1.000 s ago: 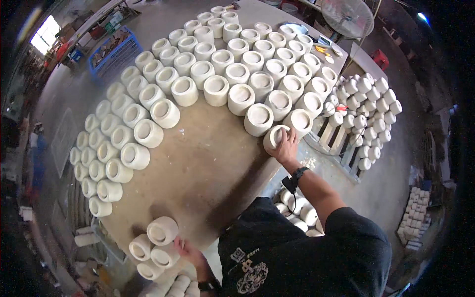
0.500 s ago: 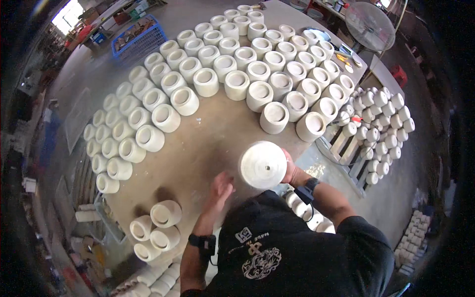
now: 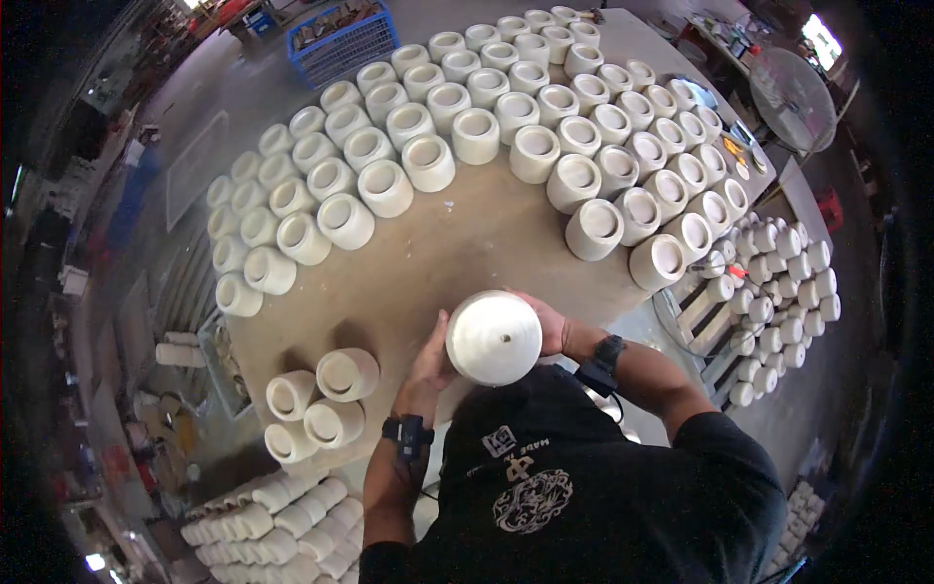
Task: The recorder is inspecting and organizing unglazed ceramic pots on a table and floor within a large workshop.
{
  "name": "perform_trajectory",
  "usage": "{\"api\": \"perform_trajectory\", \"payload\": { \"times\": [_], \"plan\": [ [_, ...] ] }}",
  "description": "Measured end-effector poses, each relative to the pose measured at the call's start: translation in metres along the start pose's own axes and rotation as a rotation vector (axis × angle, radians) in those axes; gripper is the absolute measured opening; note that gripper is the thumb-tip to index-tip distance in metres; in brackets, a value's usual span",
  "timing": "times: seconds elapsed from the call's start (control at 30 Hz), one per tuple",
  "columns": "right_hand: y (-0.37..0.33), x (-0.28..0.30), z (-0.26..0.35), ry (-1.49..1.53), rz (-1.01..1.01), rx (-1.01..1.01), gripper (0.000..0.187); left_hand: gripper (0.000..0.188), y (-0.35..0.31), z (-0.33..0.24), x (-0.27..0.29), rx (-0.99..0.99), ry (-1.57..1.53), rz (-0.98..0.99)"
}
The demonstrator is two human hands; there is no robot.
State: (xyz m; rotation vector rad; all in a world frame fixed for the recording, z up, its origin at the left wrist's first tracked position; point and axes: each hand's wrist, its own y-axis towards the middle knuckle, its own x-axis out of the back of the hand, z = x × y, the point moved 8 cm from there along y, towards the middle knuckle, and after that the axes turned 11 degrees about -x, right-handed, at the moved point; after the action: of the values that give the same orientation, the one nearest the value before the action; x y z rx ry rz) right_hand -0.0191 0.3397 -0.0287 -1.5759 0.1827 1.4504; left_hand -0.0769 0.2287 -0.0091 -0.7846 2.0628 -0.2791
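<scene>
Pot point(image 3: 493, 337) held between left hand point(image 3: 431, 358), right hand point(image 3: 552, 326).

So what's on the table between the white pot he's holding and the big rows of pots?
Nothing: the head view shows only bare brown tabletop there.

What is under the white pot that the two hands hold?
Under the white pot lies the brown table, partly covered by it. The left hand and right hand grip its sides; its opening cannot be seen.
</scene>
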Motion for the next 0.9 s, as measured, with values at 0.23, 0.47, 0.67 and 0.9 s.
{"api": "perform_trajectory", "payload": {
  "times": [0.23,0.47,0.67,0.9],
  "plan": [
    [0.013,0.011,0.009,-0.052,-0.132,0.089,0.051,0.053,-0.007,-0.018,0.038,-0.312,0.128,-0.148],
    [0.017,0.014,0.017,-0.013,-0.132,0.049,0.048,0.055,-0.01,-0.031,0.049,-0.527,0.197,-0.249],
    [0.005,0.063,0.041,-0.299,-0.385,0.152,0.055,0.048,-0.021,-0.052,0.022,-0.631,0.432,-0.249],
    [-0.116,0.123,0.176,-1.595,-1.853,0.754,0.088,0.03,-0.032,-0.047,0.056,-0.859,1.705,-0.465]
  ]
}}
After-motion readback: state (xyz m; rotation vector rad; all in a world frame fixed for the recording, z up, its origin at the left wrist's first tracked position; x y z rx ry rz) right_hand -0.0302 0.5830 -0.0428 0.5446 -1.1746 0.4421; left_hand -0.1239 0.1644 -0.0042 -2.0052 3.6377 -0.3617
